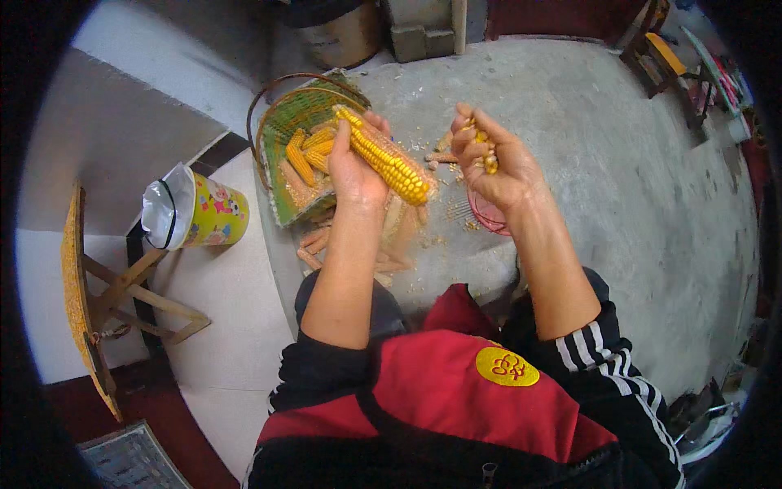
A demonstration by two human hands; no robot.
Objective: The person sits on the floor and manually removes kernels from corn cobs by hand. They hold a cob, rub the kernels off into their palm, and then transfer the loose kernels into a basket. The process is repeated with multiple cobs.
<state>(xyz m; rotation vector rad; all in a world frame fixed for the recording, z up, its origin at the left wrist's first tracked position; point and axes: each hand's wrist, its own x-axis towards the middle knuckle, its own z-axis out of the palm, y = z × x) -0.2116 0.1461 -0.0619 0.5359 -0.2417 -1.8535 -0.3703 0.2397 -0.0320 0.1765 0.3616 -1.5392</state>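
Note:
My left hand (360,171) grips a partly shelled ear of dried corn (391,160), tilted down to the right. Yellow kernels still cover its near side, while a strip along the far side is bare cob. To its right, apart from the ear, my right hand (492,156) is curled around loose corn kernels (486,147). Behind the left hand stands a green woven basket (284,198) with a thin arched handle, holding several ears of corn (299,160) and loose kernels. A pink basin (486,213) on the floor is partly hidden under my right hand.
Bare cobs (314,244) and scattered kernels lie on the concrete floor (617,165). At left are a yellow patterned bin (220,211) with a plastic liner and a folding wooden table (76,293). A large drum (339,36) stands behind the basket; a wooden chair (663,58) is far right.

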